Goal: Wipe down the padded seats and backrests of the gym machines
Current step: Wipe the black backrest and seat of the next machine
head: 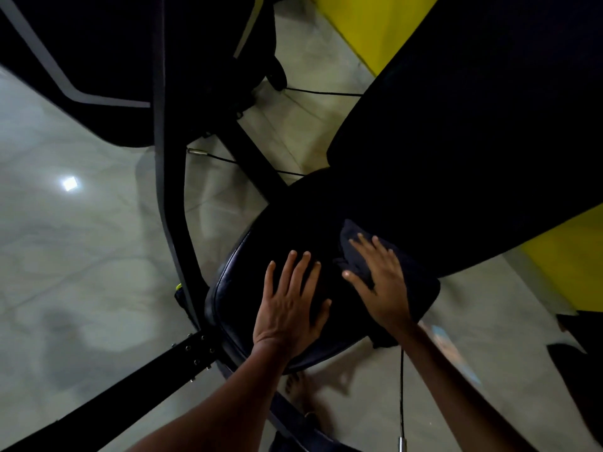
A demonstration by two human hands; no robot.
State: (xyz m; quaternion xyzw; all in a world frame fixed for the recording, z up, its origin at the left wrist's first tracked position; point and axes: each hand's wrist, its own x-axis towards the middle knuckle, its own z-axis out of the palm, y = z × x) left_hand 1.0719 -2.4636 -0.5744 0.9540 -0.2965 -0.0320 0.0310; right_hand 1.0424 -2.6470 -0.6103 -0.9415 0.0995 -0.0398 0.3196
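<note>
Right hand (381, 285) flat on dark cloth (355, 246), left hand (290, 301) splayed, bracing seat (277, 236): sweep cloth left with firm overlapping passes.

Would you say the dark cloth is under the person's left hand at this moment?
No, the dark cloth lies under the right hand, while the left hand rests flat and bare on the padded seat.

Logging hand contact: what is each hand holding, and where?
Right hand presses flat on the dark cloth, no closed grip; left hand lies flat on the seat.
</note>
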